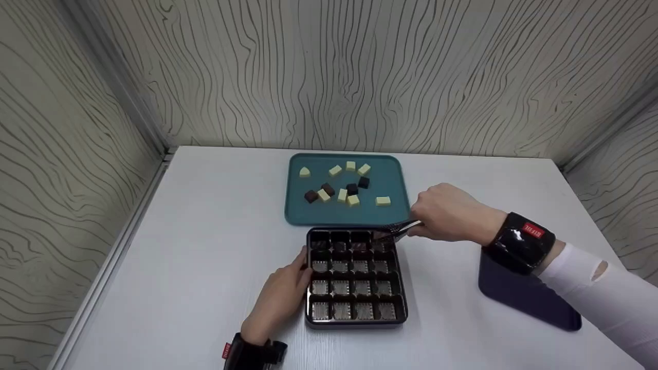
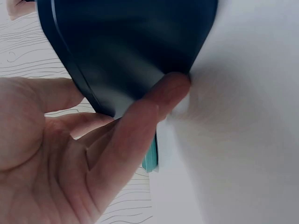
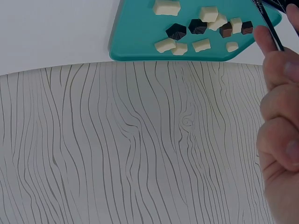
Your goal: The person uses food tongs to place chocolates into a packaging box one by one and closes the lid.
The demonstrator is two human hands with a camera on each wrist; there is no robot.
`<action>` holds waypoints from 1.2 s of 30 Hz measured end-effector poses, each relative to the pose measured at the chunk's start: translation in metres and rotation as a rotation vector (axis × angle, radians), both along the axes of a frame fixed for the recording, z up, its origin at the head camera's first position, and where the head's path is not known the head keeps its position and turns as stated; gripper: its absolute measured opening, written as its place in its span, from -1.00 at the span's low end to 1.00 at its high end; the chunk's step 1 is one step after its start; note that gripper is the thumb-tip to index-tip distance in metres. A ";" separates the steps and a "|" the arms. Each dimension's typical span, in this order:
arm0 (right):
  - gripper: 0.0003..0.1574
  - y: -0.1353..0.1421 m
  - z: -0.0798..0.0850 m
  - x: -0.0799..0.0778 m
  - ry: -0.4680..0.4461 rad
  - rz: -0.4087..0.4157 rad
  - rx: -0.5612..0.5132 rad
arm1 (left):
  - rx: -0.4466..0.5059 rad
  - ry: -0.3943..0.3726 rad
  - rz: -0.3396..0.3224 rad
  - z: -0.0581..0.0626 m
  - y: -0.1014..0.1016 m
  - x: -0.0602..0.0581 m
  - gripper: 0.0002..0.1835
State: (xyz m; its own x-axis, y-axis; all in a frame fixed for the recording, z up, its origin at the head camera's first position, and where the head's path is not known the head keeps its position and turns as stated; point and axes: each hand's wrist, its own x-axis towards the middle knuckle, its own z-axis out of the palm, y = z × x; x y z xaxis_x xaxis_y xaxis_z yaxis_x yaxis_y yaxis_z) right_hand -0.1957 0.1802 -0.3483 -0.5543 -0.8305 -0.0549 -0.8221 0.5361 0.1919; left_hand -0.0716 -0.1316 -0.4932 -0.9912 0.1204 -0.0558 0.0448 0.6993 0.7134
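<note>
A dark, many-compartment chocolate box [image 1: 357, 324] stands on the white table. My left hand [image 1: 280, 290] holds its left side, the thumb at the rim and the other fingers along the wall; the left wrist view shows one fingertip low on the wall by the table. From the right, my right hand [image 1: 446, 213] grips black tongs [image 1: 403, 227], their tips over the far right compartment. A brown chocolate [image 1: 380, 236] shows at the tips, partly hidden by them. Dark chocolates [image 1: 359, 246] lie in other compartments of the far row; the nearer rows show ridged bare bottoms.
Behind the box lies a teal tray [image 1: 298, 210] bearing several white chocolates [image 1: 383, 201] and dark chocolates [image 1: 364, 182]. A dark flat tray or lid [image 1: 524, 293] sits at the right, under the right forearm. Wood-patterned panels [image 1: 329, 77] enclose the table.
</note>
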 end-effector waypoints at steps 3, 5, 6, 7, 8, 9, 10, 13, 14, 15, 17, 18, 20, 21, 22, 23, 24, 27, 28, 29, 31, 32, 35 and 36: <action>-0.49 -0.003 0.000 -0.001 0.021 0.019 0.016 | 0.009 0.005 0.001 0.000 0.000 0.001 -0.40; -0.49 -0.005 0.000 -0.001 0.025 0.022 0.028 | 0.009 0.010 0.001 0.000 0.000 0.002 -0.40; -0.50 -0.006 -0.001 -0.001 0.029 0.026 0.035 | 0.008 0.009 0.003 0.000 0.000 0.002 -0.40; -0.49 -0.007 -0.001 -0.001 0.035 0.031 0.042 | 0.007 0.007 0.004 0.001 0.001 0.001 -0.40; -0.49 -0.008 -0.001 -0.001 0.037 0.035 0.048 | 0.006 0.006 0.004 0.001 0.001 0.001 -0.40; -0.50 -0.009 -0.001 -0.001 0.039 0.042 0.051 | 0.003 0.006 0.004 0.001 0.001 0.001 -0.40; -0.49 -0.010 -0.002 -0.001 0.042 0.047 0.058 | 0.005 0.004 0.005 0.001 0.001 0.001 -0.40; -0.39 -0.014 -0.002 -0.002 0.043 0.061 0.080 | -0.001 0.002 0.007 0.002 0.001 0.001 -0.40; -0.35 -0.016 -0.002 -0.002 0.037 0.060 0.089 | -0.004 0.003 0.008 0.002 0.001 0.001 -0.40; -0.32 -0.017 -0.002 -0.002 0.030 0.060 0.098 | -0.006 0.003 0.009 0.002 0.001 0.001 -0.40; -0.24 -0.021 -0.002 -0.003 0.017 0.059 0.124 | -0.008 0.003 0.010 0.002 0.001 0.001 -0.40; -0.22 -0.023 -0.003 -0.003 0.012 0.059 0.135 | -0.012 0.005 0.010 0.002 0.001 0.001 -0.40; -0.20 -0.027 -0.003 -0.003 0.006 0.064 0.159 | -0.007 0.005 0.006 0.001 0.000 0.001 -0.40; -0.21 -0.029 -0.003 -0.003 0.009 0.068 0.173 | -0.002 0.005 0.003 0.001 0.000 0.001 -0.40; -0.22 -0.031 -0.004 -0.004 0.016 0.073 0.190 | 0.004 0.003 0.000 0.001 0.000 0.001 -0.39; -0.24 -0.034 -0.004 -0.004 0.023 0.075 0.205 | 0.006 0.003 -0.001 0.001 0.000 0.001 -0.39; -0.25 -0.036 -0.004 -0.004 0.029 0.078 0.216 | 0.008 0.002 -0.003 0.001 0.000 0.001 -0.39; -0.29 -0.043 -0.007 -0.005 0.048 0.092 0.251 | 0.015 -0.005 -0.004 0.001 0.000 0.000 -0.38; -0.29 -0.044 -0.008 -0.006 0.055 0.099 0.259 | 0.016 -0.009 -0.003 0.001 0.000 0.001 -0.38; -0.28 -0.046 -0.010 -0.006 0.063 0.108 0.266 | 0.017 -0.013 -0.003 0.001 0.000 0.001 -0.38; -0.27 -0.048 -0.014 -0.007 0.081 0.132 0.275 | 0.017 -0.017 -0.002 0.001 0.000 0.000 -0.38; -0.27 -0.049 -0.015 -0.008 0.087 0.139 0.276 | 0.016 -0.018 -0.001 0.000 0.000 0.001 -0.38; -0.29 -0.051 -0.020 -0.009 0.091 0.146 0.277 | 0.011 -0.012 -0.002 0.000 0.000 0.001 -0.38; -0.29 -0.051 -0.021 -0.009 0.087 0.144 0.277 | 0.011 -0.009 -0.001 0.001 0.001 0.001 -0.39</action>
